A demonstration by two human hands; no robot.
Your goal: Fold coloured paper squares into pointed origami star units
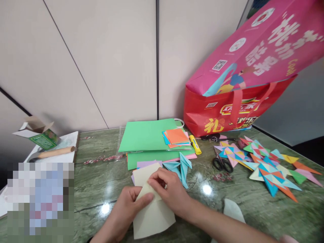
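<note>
A cream sheet of paper [154, 219] is held up between both hands near the front of the green marbled table. My left hand [129, 206] pinches its left side, with the thumb on top. My right hand [169, 189] has its fingertips closed on the upper part of the sheet, where a fold shows. Behind the hands lies another cream sheet [141, 172] on top of purple paper [149, 164]. Light blue folded pieces [185, 165] lie just beyond my right hand.
Green sheets [145, 135] with small orange squares [177, 136] lie at the back, beside a yellow glue stick [195, 145]. Black scissors [222, 164] and folded paper stars [270, 173] are to the right. A red bag [197, 114] stands behind; a small box [44, 140] is left.
</note>
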